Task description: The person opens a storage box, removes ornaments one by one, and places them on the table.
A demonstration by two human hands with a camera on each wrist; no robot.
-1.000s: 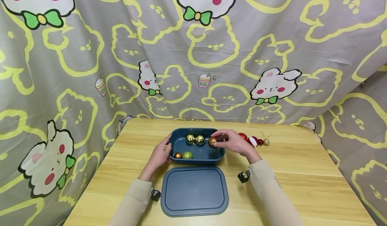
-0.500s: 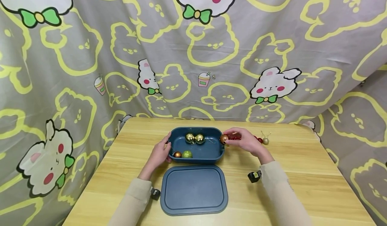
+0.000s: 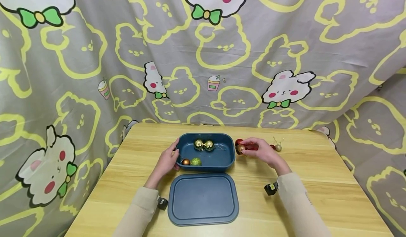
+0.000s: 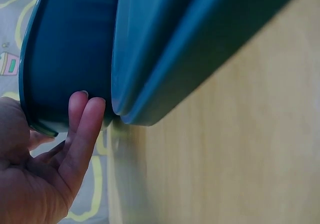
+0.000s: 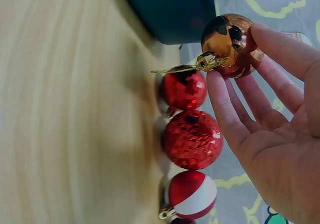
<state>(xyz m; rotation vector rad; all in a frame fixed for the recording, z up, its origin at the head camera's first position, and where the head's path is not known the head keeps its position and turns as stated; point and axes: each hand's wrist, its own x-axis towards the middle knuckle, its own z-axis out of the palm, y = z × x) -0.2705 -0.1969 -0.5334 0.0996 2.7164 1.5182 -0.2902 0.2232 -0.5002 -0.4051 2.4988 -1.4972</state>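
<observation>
My left hand holds the left end of a dark blue rectangular box; two fingertips press its outer wall in the left wrist view. Inside lie two shiny gold baubles, a small copper bauble and a glittery green bauble. Just past the box's right end, my right hand pinches a shiny copper bauble with a gold cap and loop. Close beside it are a smooth red bauble, a textured red bauble and a red-and-white bauble, partly hidden by the hand in the head view.
A flat blue-grey lid lies in front of the box on the wooden table. Right of the right hand sits a small gold bauble at the end of the row. A patterned curtain hangs behind the table.
My right hand has carried the copper bauble out of the box, over its right end, and lower toward the red baubles. The left hand has stayed on the box.
</observation>
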